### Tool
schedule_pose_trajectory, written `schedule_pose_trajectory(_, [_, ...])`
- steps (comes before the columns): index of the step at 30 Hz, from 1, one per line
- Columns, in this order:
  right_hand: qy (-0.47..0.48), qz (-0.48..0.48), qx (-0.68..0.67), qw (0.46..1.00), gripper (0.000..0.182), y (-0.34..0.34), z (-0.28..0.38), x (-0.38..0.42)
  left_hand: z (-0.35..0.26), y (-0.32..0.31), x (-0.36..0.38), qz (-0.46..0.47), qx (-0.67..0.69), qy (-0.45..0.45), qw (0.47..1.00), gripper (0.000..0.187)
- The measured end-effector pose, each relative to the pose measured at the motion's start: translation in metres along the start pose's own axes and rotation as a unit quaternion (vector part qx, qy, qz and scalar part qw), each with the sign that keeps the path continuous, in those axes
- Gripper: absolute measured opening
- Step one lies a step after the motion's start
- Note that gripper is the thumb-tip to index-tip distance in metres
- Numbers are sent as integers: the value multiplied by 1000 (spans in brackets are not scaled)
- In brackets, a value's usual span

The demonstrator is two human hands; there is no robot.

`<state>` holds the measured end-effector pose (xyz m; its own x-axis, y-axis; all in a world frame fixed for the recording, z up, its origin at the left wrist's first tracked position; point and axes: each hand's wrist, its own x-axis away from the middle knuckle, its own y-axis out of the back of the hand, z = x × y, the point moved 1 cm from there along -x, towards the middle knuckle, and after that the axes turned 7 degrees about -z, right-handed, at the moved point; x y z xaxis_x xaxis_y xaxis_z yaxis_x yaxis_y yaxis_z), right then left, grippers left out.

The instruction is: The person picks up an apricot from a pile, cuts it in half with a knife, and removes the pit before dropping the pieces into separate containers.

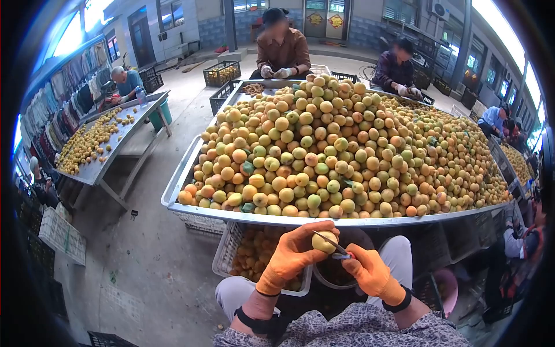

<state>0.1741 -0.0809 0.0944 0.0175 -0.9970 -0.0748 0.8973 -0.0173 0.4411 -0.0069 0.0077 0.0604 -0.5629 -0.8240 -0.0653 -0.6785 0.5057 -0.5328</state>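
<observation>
Both my hands wear orange gloves and meet over my lap, just below the table's near edge. Between the fingers and thumb of my left hand (293, 254) is a yellow apricot (325, 242). My right hand (370, 272) is closed around a small knife (343, 255) with a red and grey handle. Its thin blade lies against the apricot's face, pointing up and left. Beyond my hands, a large heap of apricots (324, 150) covers the metal-edged table (260, 218).
Under the table edge stand a white crate (222, 260) of apricot pieces and a round bucket (335, 283). A person (282, 49) sits across the heap, another person (398, 69) to the right. At left, a second table (124, 136) holds more apricots.
</observation>
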Motion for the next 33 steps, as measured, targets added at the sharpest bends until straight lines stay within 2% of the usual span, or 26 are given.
schedule_pose_trajectory(10, [25,-45,39,998,32,-15,-16,0,-3,0,2,-13,-13,-26,1000,65])
schedule_pose_trajectory(12, [41,-47,48,997,32,-18,-20,-2,-6,-2,2,-6,-91,-43,995,69])
schedule_pose_trajectory(13, [58,-53,56,995,32,-19,-23,-3,-6,-2,2,-8,-90,-42,995,69])
schedule_pose_trajectory(17, [35,-24,69,997,33,-20,-23,-4,-4,-3,4,-23,-78,-20,996,75])
schedule_pose_trajectory(19, [131,-115,36,984,35,-23,-13,-4,-1,-2,1,-12,-10,-36,999,77])
schedule_pose_trajectory(20, [138,-117,36,983,35,-26,-19,-3,5,-3,0,6,57,-54,997,71])
schedule_pose_trajectory(22, [145,-121,3,982,37,-31,-35,-4,22,-1,-5,36,105,-46,993,66])
schedule_pose_trajectory(23, [145,-124,-56,980,43,-34,-26,-7,24,-6,-4,49,111,-40,992,61])
schedule_pose_trajectory(24, [148,-122,-52,980,43,-33,-28,-9,27,-9,-4,38,145,-28,988,58])
schedule_pose_trajectory(26, [151,-104,-26,983,50,-33,-34,-10,24,-6,-1,17,147,-15,989,55])
schedule_pose_trajectory(27, [196,-161,-4,967,42,-36,-25,-11,21,-4,0,14,151,-14,988,55])
schedule_pose_trajectory(28, [192,-158,-4,968,42,-33,-29,-11,17,-3,1,17,104,-18,994,54])
schedule_pose_trajectory(30, [105,-62,-11,992,36,-27,-26,-12,9,0,3,9,39,-16,999,53])
schedule_pose_trajectory(31, [165,-137,-3,977,37,-30,-17,-9,6,2,3,10,24,-15,1000,52])
schedule_pose_trajectory(33, [147,-122,8,982,37,-26,-13,-5,5,3,4,13,31,-12,999,51])
